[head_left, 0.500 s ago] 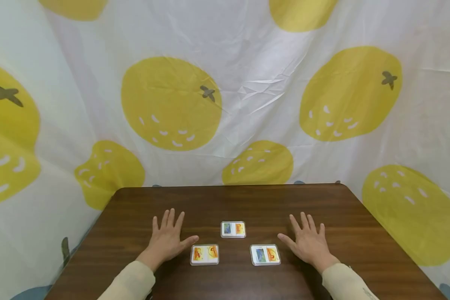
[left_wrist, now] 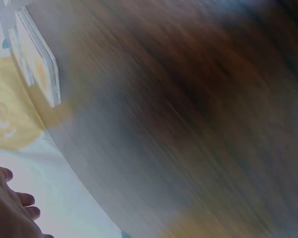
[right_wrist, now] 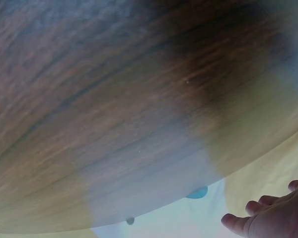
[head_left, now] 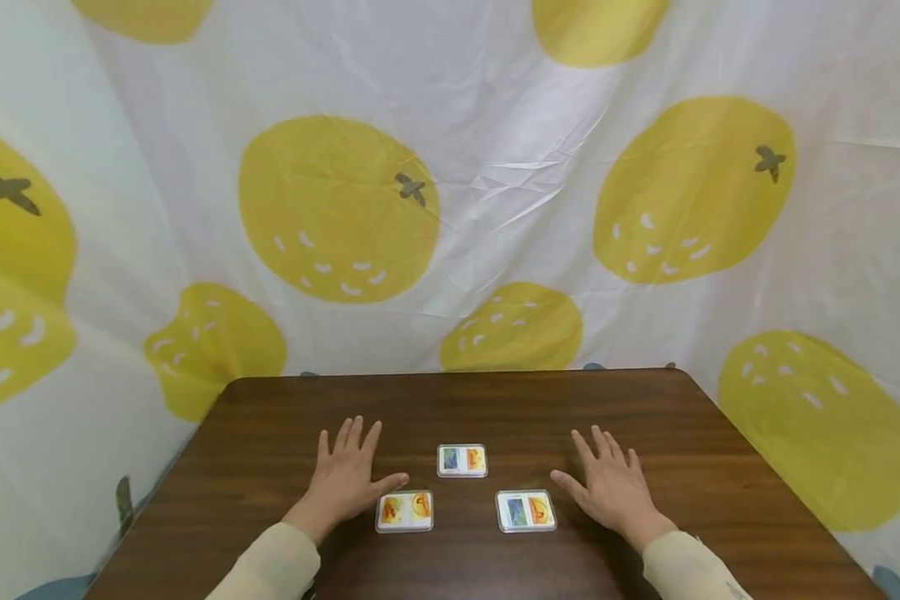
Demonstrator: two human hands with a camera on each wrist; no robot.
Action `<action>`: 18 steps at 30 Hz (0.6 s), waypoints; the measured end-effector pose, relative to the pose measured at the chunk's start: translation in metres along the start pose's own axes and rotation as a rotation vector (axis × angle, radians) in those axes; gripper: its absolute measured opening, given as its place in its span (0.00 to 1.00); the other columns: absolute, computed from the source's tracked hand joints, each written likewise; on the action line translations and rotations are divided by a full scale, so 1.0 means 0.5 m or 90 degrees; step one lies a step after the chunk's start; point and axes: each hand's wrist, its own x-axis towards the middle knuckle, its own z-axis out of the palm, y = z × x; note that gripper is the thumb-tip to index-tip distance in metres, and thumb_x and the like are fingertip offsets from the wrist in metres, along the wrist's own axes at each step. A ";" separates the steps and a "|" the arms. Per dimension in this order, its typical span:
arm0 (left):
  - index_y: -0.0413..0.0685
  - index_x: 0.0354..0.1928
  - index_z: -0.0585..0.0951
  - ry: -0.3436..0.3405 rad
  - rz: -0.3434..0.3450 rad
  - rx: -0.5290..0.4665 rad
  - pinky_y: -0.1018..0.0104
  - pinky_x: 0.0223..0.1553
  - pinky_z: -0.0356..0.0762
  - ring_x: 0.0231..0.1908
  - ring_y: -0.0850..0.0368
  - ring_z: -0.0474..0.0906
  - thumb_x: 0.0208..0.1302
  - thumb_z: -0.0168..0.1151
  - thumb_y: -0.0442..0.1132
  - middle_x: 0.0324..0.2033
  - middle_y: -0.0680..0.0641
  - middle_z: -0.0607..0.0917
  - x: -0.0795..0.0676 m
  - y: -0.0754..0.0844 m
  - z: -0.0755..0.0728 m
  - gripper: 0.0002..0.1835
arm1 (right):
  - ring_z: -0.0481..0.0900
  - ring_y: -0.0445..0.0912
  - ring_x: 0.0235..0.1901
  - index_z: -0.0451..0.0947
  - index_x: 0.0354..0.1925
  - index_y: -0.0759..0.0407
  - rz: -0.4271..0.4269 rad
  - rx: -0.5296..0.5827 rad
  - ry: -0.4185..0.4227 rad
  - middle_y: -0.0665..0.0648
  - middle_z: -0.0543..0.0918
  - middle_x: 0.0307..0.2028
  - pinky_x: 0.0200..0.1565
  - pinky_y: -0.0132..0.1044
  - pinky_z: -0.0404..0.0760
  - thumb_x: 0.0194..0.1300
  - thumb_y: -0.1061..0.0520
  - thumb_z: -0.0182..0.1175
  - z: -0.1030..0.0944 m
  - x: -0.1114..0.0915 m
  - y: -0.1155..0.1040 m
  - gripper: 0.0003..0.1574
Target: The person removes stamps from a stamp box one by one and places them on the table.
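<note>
Left hand (head_left: 341,477): it is at 9 o'clock from the middle of the card group, back side up, fingers spread; it holds nothing.
Left card (head_left: 405,512): it lies flat at 8 o'clock, with two orange pictures. The left thumb is at its upper left corner; whether they touch, one cannot tell.
Right hand (head_left: 612,485): it is at 3 o'clock, also back side up, with fingers spread and nothing in them.
Right card (head_left: 526,511): it lies flat at 4 o'clock, just beside the right thumb but apart from it.
Far card (head_left: 462,461): it lies flat at 12 o'clock, between the hands, touched by neither.
Hands and cards, step: this seems a moment of readiness, because no card is gripped.
Hands and cards, move: to lift any card would probably call for fingers brought together on its thin edges.
Table (head_left: 465,571): brown wood; both hands seem to hang a little above it.
Cloth (head_left: 495,92): it hangs behind the table at 12 o'clock, with yellow fruits printed.
In the way: nothing visible stands between the right thumb and the right card.
</note>
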 end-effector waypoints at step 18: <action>0.41 0.74 0.61 0.007 0.037 -0.053 0.31 0.66 0.44 0.72 0.35 0.52 0.61 0.61 0.67 0.71 0.33 0.61 0.009 0.050 0.014 0.49 | 0.57 0.70 0.69 0.58 0.74 0.63 -0.042 0.036 -0.009 0.73 0.58 0.71 0.62 0.71 0.53 0.71 0.29 0.48 0.001 -0.006 -0.013 0.51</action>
